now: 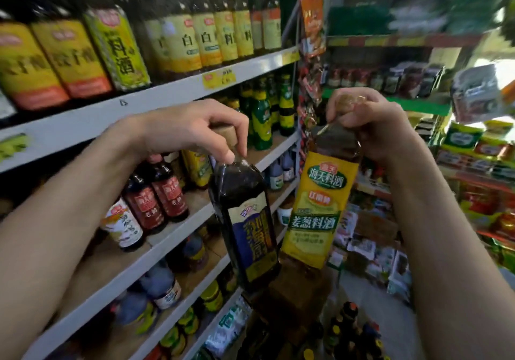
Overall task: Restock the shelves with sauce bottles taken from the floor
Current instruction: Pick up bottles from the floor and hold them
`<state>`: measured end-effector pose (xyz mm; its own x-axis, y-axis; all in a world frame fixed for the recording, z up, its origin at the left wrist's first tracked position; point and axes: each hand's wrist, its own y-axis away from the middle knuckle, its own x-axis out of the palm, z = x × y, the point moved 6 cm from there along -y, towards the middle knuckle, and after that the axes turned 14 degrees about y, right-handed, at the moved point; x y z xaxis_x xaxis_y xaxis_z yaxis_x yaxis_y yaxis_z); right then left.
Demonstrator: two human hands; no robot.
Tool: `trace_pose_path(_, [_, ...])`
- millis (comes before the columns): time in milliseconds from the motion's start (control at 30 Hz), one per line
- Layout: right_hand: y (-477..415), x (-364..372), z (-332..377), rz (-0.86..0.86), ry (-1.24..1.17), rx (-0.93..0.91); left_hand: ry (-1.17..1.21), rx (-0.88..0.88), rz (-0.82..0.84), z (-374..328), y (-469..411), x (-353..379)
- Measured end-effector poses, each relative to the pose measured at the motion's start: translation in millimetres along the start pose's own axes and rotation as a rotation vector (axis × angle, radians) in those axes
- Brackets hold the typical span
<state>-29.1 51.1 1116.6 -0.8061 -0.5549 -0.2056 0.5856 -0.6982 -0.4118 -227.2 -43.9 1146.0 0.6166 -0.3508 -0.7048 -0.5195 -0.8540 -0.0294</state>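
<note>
Left hand (pixel 189 128) pinching the cap of the dark bottle (pixel 242 206); right hand (pixel 373 128) clamped round the top of the yellow-labelled bottle (pixel 317 212); both aloft beside the shelves (pixel 167 92).

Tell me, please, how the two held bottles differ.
The dark bottle, in the left hand, has a blue label; the yellow bottle, in the right hand, has a yellow one. The dark bottle holds blackish liquid, the yellow bottle brownish. The dark bottle hangs lower than the yellow bottle. Both are gripped at the neck.
</note>
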Motion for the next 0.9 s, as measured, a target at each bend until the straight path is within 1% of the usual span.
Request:
trace_pose_path(133, [-9.0,31.5,17.1,0.120,-0.098,-0.015,0.039,0.025,-0.014,-17.9,21.5,-9.0])
trace_pose_path(233, [-12.0,52.3,24.3,0.205,-0.166,-0.012,0.045,0.010,-0.014,-24.8,36.8,-15.6])
trace_pose_path(333, [-18.6,66.5,28.6,0.251,-0.236,-0.012,0.047,-0.018,-0.040,-26.3,51.8,-24.7])
trace_pose_path(500, [-30.4,97.2,38.7,0.306,-0.277,-0.031,0.049,-0.055,-0.082,-25.8,76.5,-35.8])
trace_pose_path(567, [-33.9,114.8,45.3,0.363,-0.289,-0.068,0.046,-0.088,-0.104,-24.9,89.8,-39.5])
trace_pose_path(733, [-45.8,170.3,52.1,0.409,-0.279,-0.118,0.006,-0.205,-0.161,-24.4,139.2,-48.6])
trace_pose_path(900, [-52.2,253.5,54.9,0.575,-0.288,-0.167,-0.027,-0.350,-0.279,-16.7,209.0,-57.4])
